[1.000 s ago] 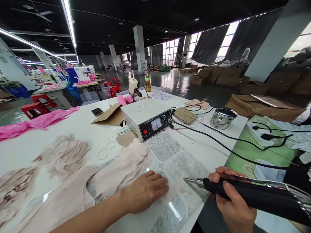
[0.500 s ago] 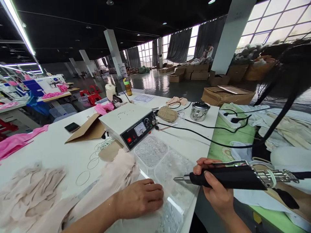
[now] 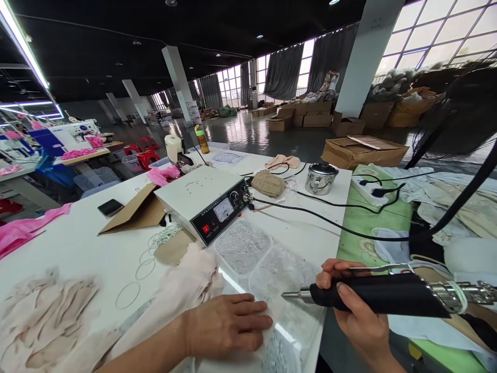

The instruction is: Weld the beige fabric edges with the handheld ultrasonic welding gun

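Observation:
My right hand (image 3: 359,305) is wrapped round a black ultrasonic welding gun (image 3: 382,294). Its bare metal tip points left, close over the clear plastic sheet (image 3: 279,264) on the table; whether it touches I cannot tell. Palm down on that sheet lies my left hand (image 3: 229,324), fingers stretched out; anything beneath the palm is hidden. Pale pink fabric (image 3: 190,282) is bunched beside my left wrist and runs under the forearm. Behind the sheet stands a white control box (image 3: 205,202) with a dial, a red switch and a black cable leading right.
More pale fabric (image 3: 46,316) is heaped at left, near thin elastic loops (image 3: 144,269) and folded cardboard (image 3: 134,212). A lidded steel cup (image 3: 321,178) stands at the table's right edge. The black cable (image 3: 373,235) arcs over the green surface (image 3: 355,217) at right.
My left hand has slid slightly right, its curled fingers now straighter and flatter. My right hand and the welding gun sit a little further right and lower. The view has shifted slightly.

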Available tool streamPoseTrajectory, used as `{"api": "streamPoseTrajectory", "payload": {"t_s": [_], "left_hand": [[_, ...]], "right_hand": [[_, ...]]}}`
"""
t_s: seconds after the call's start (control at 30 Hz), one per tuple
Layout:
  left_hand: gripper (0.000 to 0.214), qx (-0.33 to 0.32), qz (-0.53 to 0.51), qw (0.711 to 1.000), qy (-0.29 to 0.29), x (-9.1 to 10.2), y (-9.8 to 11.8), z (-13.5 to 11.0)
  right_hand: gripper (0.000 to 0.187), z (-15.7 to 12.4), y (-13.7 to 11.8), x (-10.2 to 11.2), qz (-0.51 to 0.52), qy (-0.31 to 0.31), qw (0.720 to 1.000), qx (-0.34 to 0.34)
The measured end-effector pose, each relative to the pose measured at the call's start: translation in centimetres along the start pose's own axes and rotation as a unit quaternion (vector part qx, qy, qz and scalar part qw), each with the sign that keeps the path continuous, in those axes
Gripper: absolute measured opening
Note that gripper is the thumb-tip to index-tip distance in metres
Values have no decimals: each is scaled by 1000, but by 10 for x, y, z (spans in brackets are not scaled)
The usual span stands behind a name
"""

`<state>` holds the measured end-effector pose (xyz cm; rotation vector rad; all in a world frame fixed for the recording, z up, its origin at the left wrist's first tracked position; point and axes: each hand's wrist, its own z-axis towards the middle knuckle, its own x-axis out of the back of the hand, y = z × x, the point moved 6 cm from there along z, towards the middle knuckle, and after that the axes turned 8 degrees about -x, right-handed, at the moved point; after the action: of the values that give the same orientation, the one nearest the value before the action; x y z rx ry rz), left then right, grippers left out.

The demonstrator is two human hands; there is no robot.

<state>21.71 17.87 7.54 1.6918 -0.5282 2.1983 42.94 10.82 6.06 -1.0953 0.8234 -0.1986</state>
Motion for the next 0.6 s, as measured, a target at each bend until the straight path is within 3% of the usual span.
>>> {"api": "streamPoseTrajectory", "payload": {"t_s": [0.6], "left_hand": [[16, 29, -49, 997, -62, -12, -9, -8]], "right_hand": [[16, 6, -7, -6, 9, 9, 1000, -17]]}}
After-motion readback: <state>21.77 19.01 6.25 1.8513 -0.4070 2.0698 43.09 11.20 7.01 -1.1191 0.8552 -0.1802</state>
